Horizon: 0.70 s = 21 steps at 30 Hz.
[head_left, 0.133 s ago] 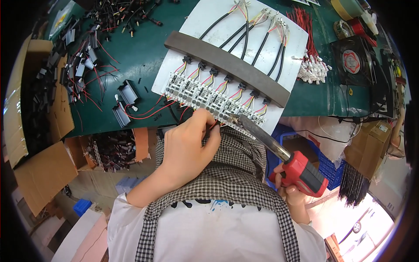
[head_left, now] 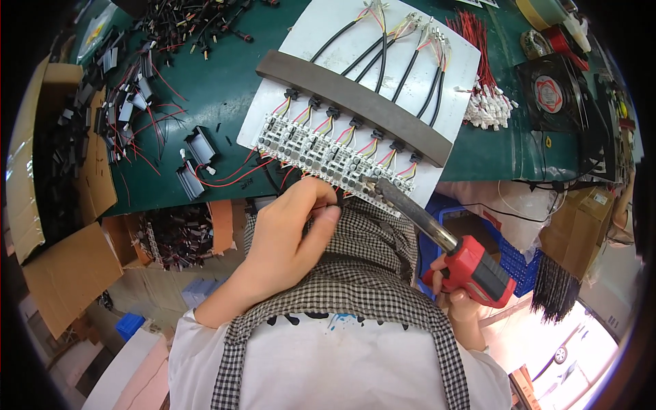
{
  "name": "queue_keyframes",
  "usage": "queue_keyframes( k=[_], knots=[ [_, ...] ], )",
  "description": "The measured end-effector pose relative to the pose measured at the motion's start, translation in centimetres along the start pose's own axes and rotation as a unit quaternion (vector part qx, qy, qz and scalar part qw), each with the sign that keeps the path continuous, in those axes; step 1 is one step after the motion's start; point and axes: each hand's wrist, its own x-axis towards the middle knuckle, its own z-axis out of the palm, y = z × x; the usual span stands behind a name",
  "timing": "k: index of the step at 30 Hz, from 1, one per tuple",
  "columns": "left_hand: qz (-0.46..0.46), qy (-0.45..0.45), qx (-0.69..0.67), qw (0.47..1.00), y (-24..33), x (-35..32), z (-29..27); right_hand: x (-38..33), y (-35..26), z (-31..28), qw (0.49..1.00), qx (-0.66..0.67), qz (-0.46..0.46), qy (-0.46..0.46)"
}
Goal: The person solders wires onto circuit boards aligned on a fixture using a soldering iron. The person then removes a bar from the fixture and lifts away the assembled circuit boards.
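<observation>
While the right hand [head_left: 456,301] is clamped round the red grip of a soldering iron [head_left: 437,236], the iron's tip rests at the near edge of the board strip [head_left: 321,154], just up and to the right of the left hand [head_left: 290,236]. The left hand's fingers are curled together, pinching what looks like a thin wire [head_left: 339,198] right at that same edge; what exactly sits between them is too small to tell.

The hot tip lies close to the left fingertips, so a small slip could burn them, or smear solder across neighbouring joints. The coloured leads [head_left: 328,126] beyond the strip could scorch if the barrel leans forward.

Room is tight: the white sheet [head_left: 451,75] overhangs the bench edge [head_left: 171,198] toward the person's checked apron [head_left: 355,273]. Left of the left hand, loose red wires [head_left: 219,179] and small housings [head_left: 191,181] crowd the mat; beyond the right hand stands a fan [head_left: 547,92].
</observation>
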Motion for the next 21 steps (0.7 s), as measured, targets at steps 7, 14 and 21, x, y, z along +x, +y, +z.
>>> queue_keyframes(
  k=[7, 14, 21],
  knots=[
    [0.039, 0.051, 0.103, 0.993, -0.5, 0.0, 0.9, -0.6, 1.0, -1.1, 0.999, 0.028, -0.005, -0.028],
    [0.119, 0.108, 0.199, 0.967, -1.8, 0.2, 1.9, -0.1, 2.4, -2.0, 0.987, -0.095, -0.115, -0.06],
    [0.118, 0.094, 0.18, 0.972, -1.5, 0.3, 1.7, 0.6, 1.9, -2.1, 0.973, -0.144, -0.167, -0.064]
  ],
)
